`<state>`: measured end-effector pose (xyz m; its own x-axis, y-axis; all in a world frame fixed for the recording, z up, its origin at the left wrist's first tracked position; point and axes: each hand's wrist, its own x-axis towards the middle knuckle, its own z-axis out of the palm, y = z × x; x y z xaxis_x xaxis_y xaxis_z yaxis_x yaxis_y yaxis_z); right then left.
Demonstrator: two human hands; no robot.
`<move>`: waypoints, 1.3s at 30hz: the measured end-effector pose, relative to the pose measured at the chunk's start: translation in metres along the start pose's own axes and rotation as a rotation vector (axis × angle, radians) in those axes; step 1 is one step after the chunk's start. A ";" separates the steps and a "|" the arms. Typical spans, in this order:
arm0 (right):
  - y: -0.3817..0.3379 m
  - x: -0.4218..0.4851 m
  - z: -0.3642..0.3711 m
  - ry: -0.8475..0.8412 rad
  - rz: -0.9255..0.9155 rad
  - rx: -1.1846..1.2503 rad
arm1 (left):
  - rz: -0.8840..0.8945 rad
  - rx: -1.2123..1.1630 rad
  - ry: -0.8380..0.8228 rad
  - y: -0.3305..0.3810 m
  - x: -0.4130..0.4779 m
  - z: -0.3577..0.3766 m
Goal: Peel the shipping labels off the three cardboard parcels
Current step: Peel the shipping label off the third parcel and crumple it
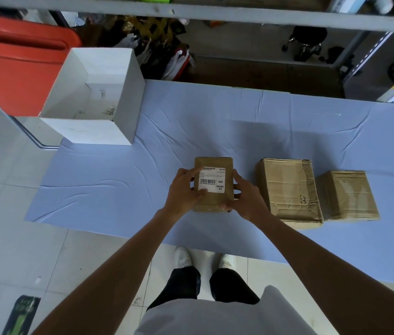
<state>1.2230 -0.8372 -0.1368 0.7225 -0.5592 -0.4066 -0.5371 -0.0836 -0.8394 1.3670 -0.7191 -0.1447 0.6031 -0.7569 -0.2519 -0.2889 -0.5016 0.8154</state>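
Forearms (123, 257) reach out below me. Far left, 1 open white cardboard box (126, 93) holds a few scraps (109, 111). I count 3 on the blue-clothed table (118, 184): 1 small brown cardboard parcel (213, 163), 1 larger creased parcel (287, 187), 1 squat parcel (347, 194). My left hand (181, 189) and right hand (246, 197) curl round the small one, left thumb on its white barcode shipping label (213, 181).

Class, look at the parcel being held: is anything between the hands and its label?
Nothing visible. The label lies bare on top of the parcel. The left hand grips the parcel's left side, its thumb at the label's lower left corner; the right hand grips the right side.
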 end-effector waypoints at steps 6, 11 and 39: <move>0.000 0.001 0.000 0.012 0.009 -0.007 | -0.014 0.007 0.026 0.001 0.003 0.000; -0.001 0.001 0.000 0.016 0.004 -0.043 | -0.028 0.026 0.026 0.002 0.007 -0.003; -0.006 0.002 -0.004 -0.008 0.013 -0.086 | -0.030 -0.049 0.085 -0.010 0.003 0.008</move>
<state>1.2264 -0.8411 -0.1311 0.7186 -0.5540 -0.4204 -0.5814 -0.1469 -0.8002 1.3658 -0.7198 -0.1580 0.6723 -0.7027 -0.2329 -0.2345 -0.5005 0.8334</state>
